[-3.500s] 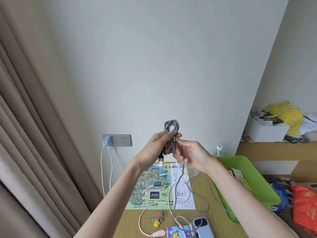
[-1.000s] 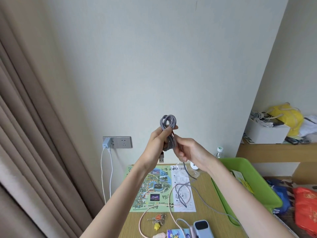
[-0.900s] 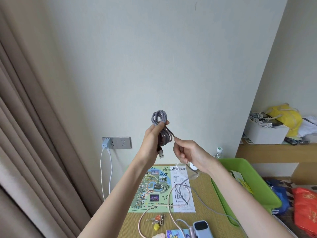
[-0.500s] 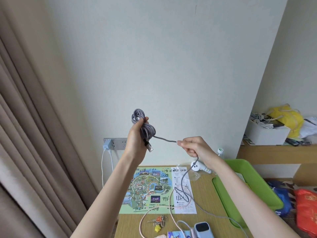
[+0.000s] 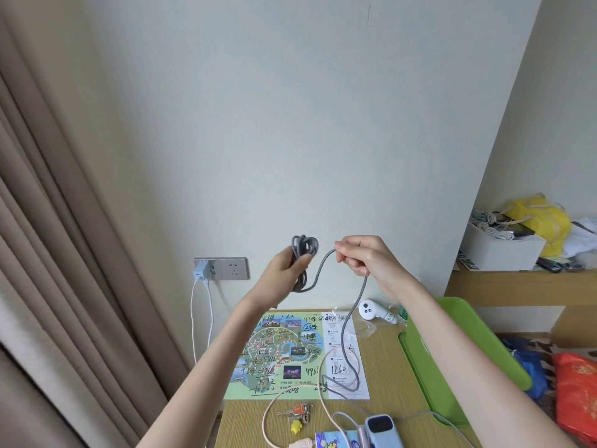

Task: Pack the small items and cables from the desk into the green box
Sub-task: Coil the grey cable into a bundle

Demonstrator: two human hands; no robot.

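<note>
I hold a grey braided cable (image 5: 305, 253) up in front of the wall. My left hand (image 5: 284, 276) grips the coiled part of it. My right hand (image 5: 365, 258) pinches the loose strand just right of the coil, and the rest of the strand hangs down to the desk. The green box (image 5: 465, 347) stands on the desk's right side below my right forearm. On the desk lie a pale pink cable (image 5: 323, 396), keys with a yellow charm (image 5: 295, 415), a blue-white power bank (image 5: 381, 430) and a white handheld device (image 5: 376, 310).
A colourful map sheet (image 5: 290, 354) covers the desk's back. A wall socket (image 5: 223, 268) holds a blue charger with white leads hanging down. Curtains hang at the left. A shelf at the right carries a white box (image 5: 504, 247) and a yellow bag.
My two hands came back together and lower. The strand between them, stretched straight half a second ago, now loops slack from the coil up to my right hand.
</note>
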